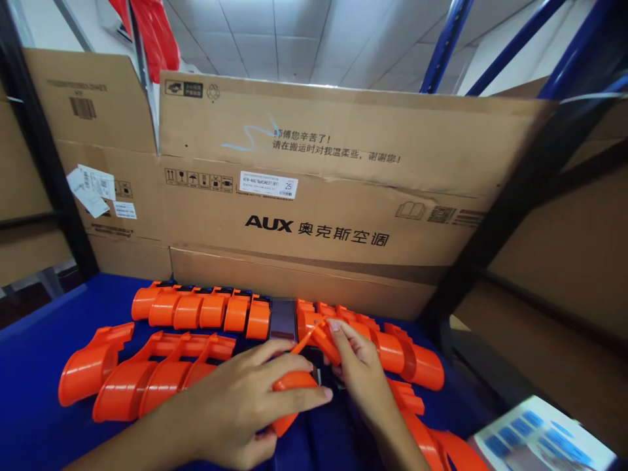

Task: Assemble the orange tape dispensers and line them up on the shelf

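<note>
My left hand is curled around a curved orange plastic part low in the middle of the head view, thumb along its underside. My right hand pinches another orange plastic piece just above and right of it, fingertips closed on its edge. The two pieces meet between my hands over a blue work surface. A dark rectangular block sits right behind them.
Rows of orange plastic parts lie on the blue surface: one row behind my hands, larger curved ones at left, more at right. A big AUX cardboard box walls the back. Blue-printed sheet lies lower right. Dark shelf posts stand either side.
</note>
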Demonstrator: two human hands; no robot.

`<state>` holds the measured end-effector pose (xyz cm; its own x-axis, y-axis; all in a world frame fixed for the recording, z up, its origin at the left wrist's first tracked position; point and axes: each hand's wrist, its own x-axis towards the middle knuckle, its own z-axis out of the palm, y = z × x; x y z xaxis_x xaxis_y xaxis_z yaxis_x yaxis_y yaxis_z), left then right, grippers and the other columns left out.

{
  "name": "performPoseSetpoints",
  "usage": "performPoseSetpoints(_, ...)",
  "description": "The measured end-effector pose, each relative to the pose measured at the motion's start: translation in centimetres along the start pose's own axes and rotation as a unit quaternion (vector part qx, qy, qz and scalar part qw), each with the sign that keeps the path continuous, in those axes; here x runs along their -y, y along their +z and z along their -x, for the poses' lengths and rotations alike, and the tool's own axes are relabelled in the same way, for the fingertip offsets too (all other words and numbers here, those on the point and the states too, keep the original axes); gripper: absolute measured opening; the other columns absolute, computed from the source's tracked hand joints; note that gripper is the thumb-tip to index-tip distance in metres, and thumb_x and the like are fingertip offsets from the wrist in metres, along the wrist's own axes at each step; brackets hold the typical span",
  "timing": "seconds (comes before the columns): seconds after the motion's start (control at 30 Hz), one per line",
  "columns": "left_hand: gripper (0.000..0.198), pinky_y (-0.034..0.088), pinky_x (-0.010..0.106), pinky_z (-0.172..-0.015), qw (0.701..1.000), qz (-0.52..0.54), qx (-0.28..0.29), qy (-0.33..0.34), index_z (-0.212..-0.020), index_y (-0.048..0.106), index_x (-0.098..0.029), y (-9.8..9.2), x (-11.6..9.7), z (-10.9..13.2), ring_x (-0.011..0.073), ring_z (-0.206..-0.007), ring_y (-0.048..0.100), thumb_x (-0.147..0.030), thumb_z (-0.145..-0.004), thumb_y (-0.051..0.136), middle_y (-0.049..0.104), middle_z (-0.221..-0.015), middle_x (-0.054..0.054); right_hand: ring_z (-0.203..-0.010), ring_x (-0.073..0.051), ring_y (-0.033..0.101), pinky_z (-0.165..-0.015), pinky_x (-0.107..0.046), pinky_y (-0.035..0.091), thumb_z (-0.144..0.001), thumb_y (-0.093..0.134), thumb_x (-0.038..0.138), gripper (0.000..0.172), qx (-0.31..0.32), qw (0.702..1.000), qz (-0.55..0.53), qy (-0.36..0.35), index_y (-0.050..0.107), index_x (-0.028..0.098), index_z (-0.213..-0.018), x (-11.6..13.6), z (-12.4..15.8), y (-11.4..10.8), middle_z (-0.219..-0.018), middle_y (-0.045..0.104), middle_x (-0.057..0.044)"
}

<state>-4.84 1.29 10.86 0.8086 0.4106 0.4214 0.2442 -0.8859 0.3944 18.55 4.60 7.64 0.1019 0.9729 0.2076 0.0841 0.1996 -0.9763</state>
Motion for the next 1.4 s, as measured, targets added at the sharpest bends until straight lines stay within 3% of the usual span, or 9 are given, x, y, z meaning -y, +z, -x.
performPoseSetpoints(0.1, 0.091, 0.03, 0.063, -0.117, 0.986, 0.156, -0.026, -0.048, -0.157, 0.031, -0.039, 0.8, 0.6, -0.1, 0.0434, -0.147, 0.031, -0.022, -0.078, 0.074, 0.029, -0.166, 0.008, -0.044, -0.013, 0.043, -0.042, -0.024, 0.031, -0.085, 0.063, 0.067, 0.048, -0.024, 1.0, -0.004, -0.003, 0.069, 0.019, -0.09, -0.2, -0.2, -0.6, -0.053, 0.052, 0.004)
performPoseSetpoints(0.17, 0.088, 0.028, 0.063, -0.117, 0.942, 0.313, -0.071, -0.099, -0.159, 0.024, -0.038, 1.5, 1.3, -0.2, 0.042, -0.147, 0.031, -0.038, -0.085, 0.07, 0.025, -0.167, 0.008, -0.044, -0.012, 0.042, -0.042, -0.023, 0.029, -0.086, 0.062, 0.067, 0.049, -0.038, 0.999, -0.007, -0.003, 0.068, 0.019, -0.093, -0.2, 0.0, -0.7, -0.055, 0.052, 0.003)
performPoseSetpoints(0.3, 0.059, 0.038, 0.055, -0.109, 0.823, 0.507, -0.134, -0.22, -0.154, 0.037, -0.036, 3.9, 2.9, -1.4, 0.0341, -0.133, 0.053, -0.047, -0.098, 0.05, 0.052, -0.15, 0.012, -0.046, -0.013, 0.044, -0.042, -0.023, 0.029, -0.089, 0.06, 0.064, 0.045, -0.026, 1.0, 0.002, -0.01, 0.068, 0.02, -0.094, 0.0, 0.5, -0.1, -0.056, 0.053, 0.003)
performPoseSetpoints(0.4, 0.057, 0.05, 0.048, -0.091, 0.782, 0.55, -0.16, -0.247, -0.145, 0.051, -0.028, 5.5, 3.8, -2.1, 0.0326, -0.103, 0.069, -0.046, -0.092, 0.062, 0.071, -0.123, 0.015, -0.05, -0.015, 0.049, -0.044, -0.025, 0.034, -0.092, 0.056, 0.062, 0.044, 0.013, 0.999, 0.025, -0.021, 0.068, 0.021, -0.094, 0.2, 0.8, 0.5, -0.06, 0.056, 0.002)
performPoseSetpoints(0.5, 0.056, 0.051, 0.038, -0.078, 0.76, 0.56, -0.222, -0.244, -0.137, 0.059, -0.024, 6.7, 4.3, -1.7, 0.027, -0.085, 0.069, -0.041, -0.085, 0.072, 0.076, -0.102, 0.012, -0.063, -0.021, 0.06, -0.057, -0.029, 0.044, -0.1, 0.04, 0.059, 0.048, 0.027, 0.991, 0.12, -0.059, 0.068, 0.021, -0.093, 0.5, 0.9, 0.4, -0.068, 0.063, -0.002)
performPoseSetpoints(0.67, 0.062, 0.048, 0.029, -0.067, 0.696, 0.58, -0.34, -0.25, -0.138, 0.054, -0.033, 7.4, 4.5, -0.3, 0.0185, -0.074, 0.06, -0.033, -0.08, 0.076, 0.07, -0.097, 0.004, -0.088, -0.028, 0.066, -0.073, -0.034, 0.043, -0.102, 0.041, 0.038, 0.031, 0.016, 0.886, 0.454, -0.095, 0.066, 0.022, -0.091, 0.8, 1.4, -0.3, -0.089, 0.072, -0.009)
performPoseSetpoints(0.77, 0.063, 0.049, 0.029, -0.068, 0.688, 0.584, -0.363, -0.231, -0.137, 0.053, -0.034, 7.2, 4.6, 0.1, 0.0184, -0.075, 0.059, -0.032, -0.08, 0.078, 0.068, -0.096, 0.004, -0.085, -0.028, 0.067, -0.07, -0.033, 0.041, -0.096, 0.05, 0.028, 0.018, 0.058, 0.817, 0.567, -0.083, 0.067, 0.022, -0.091, 0.4, 1.7, -0.1, -0.09, 0.073, -0.01)
performPoseSetpoints(0.93, 0.062, 0.049, 0.03, -0.066, 0.684, 0.568, -0.398, -0.226, -0.132, 0.056, -0.034, 6.7, 4.6, 0.0, 0.0189, -0.071, 0.06, -0.034, -0.075, 0.081, 0.068, -0.097, 0.006, -0.087, -0.031, 0.068, -0.075, -0.037, 0.041, -0.089, 0.058, 0.024, 0.016, 0.083, 0.762, 0.64, -0.06, 0.068, 0.021, -0.1, -0.2, 2.0, 0.9, -0.093, 0.073, -0.013)
performPoseSetpoints(1.4, 0.055, 0.047, 0.028, -0.067, 0.67, 0.569, -0.412, -0.241, -0.13, 0.056, -0.033, 6.4, 3.5, -0.4, 0.0171, -0.072, 0.059, -0.033, -0.079, 0.077, 0.068, -0.098, 0.004, -0.093, -0.032, 0.066, -0.079, -0.038, 0.041, -0.076, 0.058, 0.007, 0.034, 0.109, 0.757, 0.642, -0.057, 0.068, 0.019, -0.106, -1.0, 1.7, 1.5, -0.097, 0.073, -0.014)
